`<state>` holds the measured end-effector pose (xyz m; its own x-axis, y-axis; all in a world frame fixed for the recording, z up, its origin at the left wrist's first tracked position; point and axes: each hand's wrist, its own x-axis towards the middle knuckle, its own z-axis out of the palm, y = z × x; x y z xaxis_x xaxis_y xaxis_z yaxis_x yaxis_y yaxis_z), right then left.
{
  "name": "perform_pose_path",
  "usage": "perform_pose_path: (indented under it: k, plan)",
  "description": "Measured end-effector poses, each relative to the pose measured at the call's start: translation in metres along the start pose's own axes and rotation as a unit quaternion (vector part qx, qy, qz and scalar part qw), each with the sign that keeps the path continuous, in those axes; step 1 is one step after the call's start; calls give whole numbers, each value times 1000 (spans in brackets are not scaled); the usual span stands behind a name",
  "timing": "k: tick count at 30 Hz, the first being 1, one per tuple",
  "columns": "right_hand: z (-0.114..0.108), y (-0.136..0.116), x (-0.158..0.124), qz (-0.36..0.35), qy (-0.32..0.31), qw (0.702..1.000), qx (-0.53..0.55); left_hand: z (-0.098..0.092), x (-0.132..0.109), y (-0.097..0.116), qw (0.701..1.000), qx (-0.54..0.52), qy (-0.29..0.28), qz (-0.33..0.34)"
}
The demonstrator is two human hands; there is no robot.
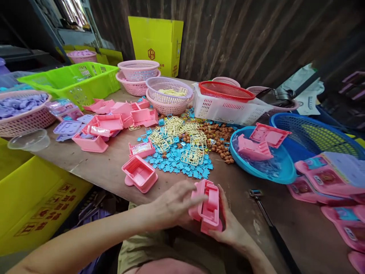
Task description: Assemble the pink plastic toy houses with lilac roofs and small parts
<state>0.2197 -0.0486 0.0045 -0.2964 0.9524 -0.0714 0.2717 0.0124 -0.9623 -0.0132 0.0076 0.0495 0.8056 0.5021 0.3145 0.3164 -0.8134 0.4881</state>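
Note:
A pink plastic toy housing is held low over the table's near edge, its hollow side facing up. My right hand wraps its right side, thumb at the lower end. My left hand reaches across from the left, fingers stretched and apart, the index finger lying over the housing; its fingertips are slightly blurred. Left of the hands sits an open pink box. Beyond it a small pink tray holds a clear-wrapped packet. Small blue plastic pieces lie heaped ahead, with cream part frames on top.
Brown pieces lie behind the blue heap. A blue basin with pink parts stands right of it. A black-handled tool lies at my right, beside stacked pink toy units. Pink shells and a green crate are left.

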Motion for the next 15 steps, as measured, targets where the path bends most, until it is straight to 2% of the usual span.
perform_pose_path:
  k: [2,3,5,7,11,13,15]
  plan:
    - [0,0,2,-8,7,1000,-16,9,-2,-15,994,-90,15,-65]
    - [0,0,3,-15,10,999,-27,16,-2,-21,989,-124,0,-82]
    - [0,1,6,-32,13,998,-54,32,3,-29,979,-179,-46,-86]
    - [2,3,8,-38,21,996,-72,46,12,-31,966,-233,-61,-94]
    - [6,8,8,-13,34,999,-28,60,28,-30,939,-320,-9,-125]
    - [7,6,6,-5,45,999,24,62,29,-29,922,-359,39,-140]
    - [6,-2,5,5,68,994,82,59,26,-28,893,-409,94,-165]
